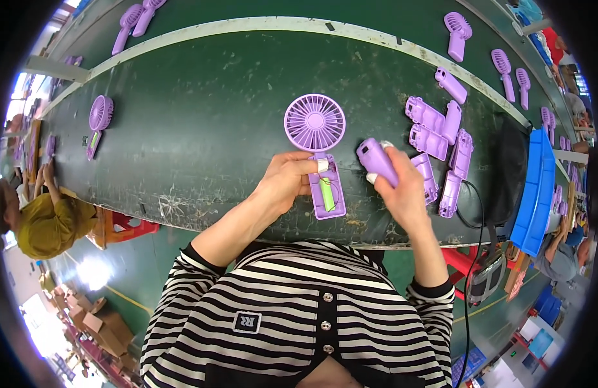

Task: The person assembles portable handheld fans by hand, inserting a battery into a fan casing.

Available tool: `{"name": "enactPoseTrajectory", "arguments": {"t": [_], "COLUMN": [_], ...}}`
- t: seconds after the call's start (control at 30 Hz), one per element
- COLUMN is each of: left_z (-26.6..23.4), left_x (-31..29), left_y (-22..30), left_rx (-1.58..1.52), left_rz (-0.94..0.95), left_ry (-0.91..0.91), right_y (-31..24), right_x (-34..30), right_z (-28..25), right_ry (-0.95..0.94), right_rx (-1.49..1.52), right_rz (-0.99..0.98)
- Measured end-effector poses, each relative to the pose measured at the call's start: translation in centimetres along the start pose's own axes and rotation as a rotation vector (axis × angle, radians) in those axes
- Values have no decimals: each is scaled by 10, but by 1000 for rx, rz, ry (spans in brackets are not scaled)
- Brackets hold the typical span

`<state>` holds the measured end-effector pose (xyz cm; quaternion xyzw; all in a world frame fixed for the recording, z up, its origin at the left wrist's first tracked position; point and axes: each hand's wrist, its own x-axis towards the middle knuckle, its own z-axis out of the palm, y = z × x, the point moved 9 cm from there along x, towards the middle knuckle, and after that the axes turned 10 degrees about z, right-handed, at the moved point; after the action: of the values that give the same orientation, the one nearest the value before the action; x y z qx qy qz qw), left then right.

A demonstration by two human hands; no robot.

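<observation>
My left hand (pixel 289 181) grips a purple handheld fan (pixel 315 123) by the top of its handle, with a white cover on the thumb tip. The handle is uncovered, so a green battery (pixel 326 194) and thin wires show inside. To the right, my right hand (pixel 402 184) holds a purple handle cover (pixel 377 160), its smooth outer side up and apart from the fan. White covers sit on two of that hand's fingertips. Close by on the right lie several loose purple handle covers (pixel 430 140), some with their hollow insides showing.
Another opened fan (pixel 100 113) lies at the left of the green table (pixel 215 116). Finished-looking fans (pixel 458 35) rest beyond the white strip (pixel 247 26). A blue bin (pixel 533 194), a black cable (pixel 483 213) and a red stool (pixel 463 265) are at right. A co-worker (pixel 53 223) sits left.
</observation>
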<state>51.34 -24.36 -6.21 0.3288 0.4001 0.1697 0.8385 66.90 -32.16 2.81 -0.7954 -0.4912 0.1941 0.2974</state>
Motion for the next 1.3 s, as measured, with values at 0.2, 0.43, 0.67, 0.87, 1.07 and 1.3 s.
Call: {"name": "enactPoseTrajectory", "arguments": {"t": [0.2, 0.43, 0.67, 0.87, 1.07, 1.3], "left_z": [6, 9, 10, 19, 19, 18], "left_x": [-3, -2, -2, -5, -4, -3], "left_y": [-2, -5, -3, 3, 0, 0], "left_rx": [27, 10, -100, -137, -159, -175], "left_rz": [-8, -11, -7, 20, 9, 23], "left_ry": [-38, -17, -23, -30, -75, -75], "right_y": [3, -19, -77, -85, -77, -75], "right_x": [-29, -33, -50, -31, -19, -18], "right_z": [2, -10, -2, 24, 39, 42], "right_ry": [49, 208, 44, 30, 6, 2], "right_rx": [-279, -504, -211, -217, -233, -273], "right_rz": [117, -19, -84, -88, -54, -75]}}
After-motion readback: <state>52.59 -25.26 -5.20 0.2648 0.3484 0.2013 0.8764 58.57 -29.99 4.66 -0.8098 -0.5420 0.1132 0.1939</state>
